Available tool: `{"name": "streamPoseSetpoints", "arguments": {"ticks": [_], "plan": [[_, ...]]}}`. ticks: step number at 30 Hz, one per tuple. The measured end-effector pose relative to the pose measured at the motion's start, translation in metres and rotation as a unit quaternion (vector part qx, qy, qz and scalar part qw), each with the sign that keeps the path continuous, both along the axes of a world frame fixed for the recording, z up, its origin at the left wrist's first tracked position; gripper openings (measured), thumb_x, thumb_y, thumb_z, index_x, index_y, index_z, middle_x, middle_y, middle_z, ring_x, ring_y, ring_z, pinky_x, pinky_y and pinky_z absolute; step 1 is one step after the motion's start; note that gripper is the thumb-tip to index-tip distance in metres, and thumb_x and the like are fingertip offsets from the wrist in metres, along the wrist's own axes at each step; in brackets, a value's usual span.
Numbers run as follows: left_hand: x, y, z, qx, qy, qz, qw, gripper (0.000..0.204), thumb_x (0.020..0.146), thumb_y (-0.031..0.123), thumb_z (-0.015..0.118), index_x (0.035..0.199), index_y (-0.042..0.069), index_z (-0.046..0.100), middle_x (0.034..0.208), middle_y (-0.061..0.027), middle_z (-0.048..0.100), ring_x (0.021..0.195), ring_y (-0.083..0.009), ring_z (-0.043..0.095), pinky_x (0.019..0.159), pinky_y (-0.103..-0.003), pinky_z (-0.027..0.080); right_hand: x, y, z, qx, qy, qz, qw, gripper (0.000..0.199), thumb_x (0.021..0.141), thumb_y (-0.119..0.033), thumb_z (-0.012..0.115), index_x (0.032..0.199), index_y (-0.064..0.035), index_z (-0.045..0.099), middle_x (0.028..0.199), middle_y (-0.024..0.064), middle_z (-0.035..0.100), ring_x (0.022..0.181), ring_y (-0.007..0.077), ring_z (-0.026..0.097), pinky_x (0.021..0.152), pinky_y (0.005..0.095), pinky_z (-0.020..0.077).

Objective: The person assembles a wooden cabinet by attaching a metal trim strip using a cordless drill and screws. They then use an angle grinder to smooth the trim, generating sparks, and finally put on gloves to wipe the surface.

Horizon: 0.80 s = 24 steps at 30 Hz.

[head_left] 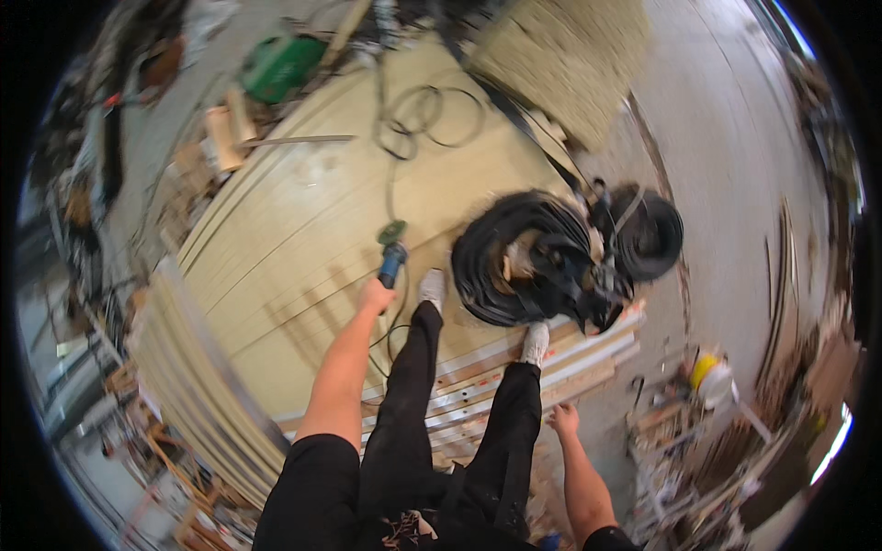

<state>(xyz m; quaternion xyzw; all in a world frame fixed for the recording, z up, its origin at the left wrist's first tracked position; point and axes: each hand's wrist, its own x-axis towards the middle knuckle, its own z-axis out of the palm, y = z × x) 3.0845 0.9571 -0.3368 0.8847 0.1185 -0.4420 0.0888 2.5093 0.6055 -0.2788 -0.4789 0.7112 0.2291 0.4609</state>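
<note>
left hand point(376, 296): closed around the blue handle of the grinder point(393, 246), arm stretched down and forward from the body.
grinder: held in the left hand, green disc end pointing away from the person, low over the big sheet point(312, 220); whether the disc touches the sheet cannot be told.
cord point(393, 323): thin and dark, hangs from the back of the grinder and loops down beside the left leg.
right hand point(563, 420): hangs loose at the person's side with fingers slack and spread, gripping nothing, over the floor well to the right of the grinder.
feet: two pale shoes point(432, 287), the nearer one just right of the grinder on the sheet, the other on the pale boards point(514, 367) further right.
big sheet: pale wood, lies flat under the grinder and spreads to its left and beyond.
black coil point(514, 257): heap of black hose or cable, right of the grinder, just past the shoes.
cable loops point(432, 115): thin rings lying on the sheet beyond the grinder.
green machine point(280, 66): far beyond the grinder, at the sheet's far left edge.
</note>
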Motion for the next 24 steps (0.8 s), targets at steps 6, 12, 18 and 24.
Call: {"name": "streamPoseSetpoints", "arguments": {"ticks": [6, 12, 18, 24], "plan": [[0.054, -0.064, -0.162, -0.003, -0.081, -0.041, 0.996, 0.051, 0.083, 0.032, 0.086, 0.118, 0.0, 0.065, 0.101, -0.0244, 0.077, 0.096, -0.0403, 0.078, 0.084, -0.052, 0.061, 0.149, 0.097, -0.111, 0.088, -0.144, 0.104, 0.98, 0.034, 0.106, -0.015, 0.068, 0.134, 0.0019, 0.063, 0.103, 0.0132, 0.076, 0.081, 0.0185, 0.074, 0.073, 0.0324, 0.0618], [0.035, -0.063, -0.279, 0.002, -0.224, -0.07, 0.972, 0.069, 0.087, 0.038, 0.086, 0.137, 0.001, 0.054, 0.119, -0.027, 0.074, 0.106, -0.047, 0.073, 0.09, -0.057, 0.058, 0.254, 0.121, -0.156, 0.075, -0.228, 0.033, 0.97, 0.033, 0.103, -0.015, 0.07, 0.132, 0.0002, 0.065, 0.101, 0.0146, 0.075, 0.086, 0.0215, 0.076, 0.077, 0.0353, 0.059], [0.021, -0.025, -0.351, -0.043, -0.195, -0.1, 0.975, 0.081, 0.088, 0.03, 0.089, 0.145, -0.003, 0.043, 0.131, -0.032, 0.066, 0.117, -0.0514, 0.067, 0.099, -0.055, 0.055, 0.317, 0.015, -0.261, -0.332, -0.289, 0.11, 0.891, 0.024, 0.097, -0.006, 0.073, 0.119, -0.0007, 0.067, 0.101, 0.0165, 0.067, 0.083, 0.0311, 0.071, 0.077, 0.04, 0.0574], [0.035, -0.008, -0.369, 0.123, -0.143, -0.191, 0.963, 0.105, 0.083, 0.048, 0.092, 0.157, -0.003, 0.037, 0.152, -0.0305, 0.05, 0.144, -0.048, 0.046, 0.122, -0.058, 0.038, 0.411, -0.084, -0.345, -0.371, -0.174, -0.004, 0.912, 0.043, 0.091, -0.033, 0.084, 0.107, 0.0056, 0.071, 0.093, 0.0228, 0.07, 0.082, 0.0406, 0.071, 0.08, 0.0487, 0.0562]]}}
